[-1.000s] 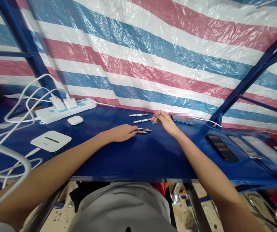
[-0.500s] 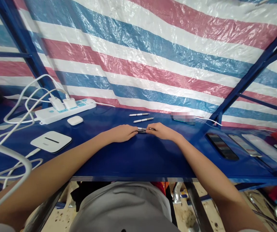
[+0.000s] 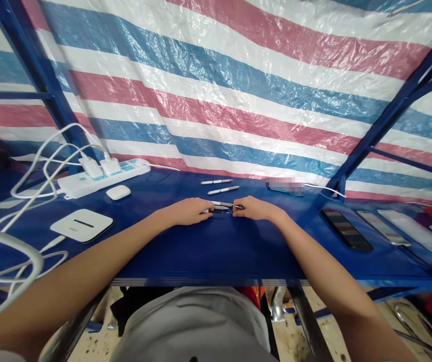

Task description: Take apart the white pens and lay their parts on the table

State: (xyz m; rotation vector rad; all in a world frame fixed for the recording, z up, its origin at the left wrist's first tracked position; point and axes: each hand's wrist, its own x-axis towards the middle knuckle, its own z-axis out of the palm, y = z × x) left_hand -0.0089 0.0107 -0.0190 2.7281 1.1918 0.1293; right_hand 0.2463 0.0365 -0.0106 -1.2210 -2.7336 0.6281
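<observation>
My left hand is low over the blue table, its fingers closed on a white pen part. A thin, dark pen refill sticks out to the right of those fingertips. Facing it across a small gap, my right hand pinches a dark pen piece. A white pen shows between the hands, partly covered by the fingers. Beyond them lie two white pens with dark ends, a nearer pen and a farther pen, roughly parallel.
Left on the table are a power strip with plugs and looping white cables, a small white case and a white square device. At right lie a black phone and another phone. A striped sheet hangs behind.
My hands have moved slightly apart, and the gap between them is wider. The thin refill and the white pen now show more clearly there. The view has tilted slightly.
</observation>
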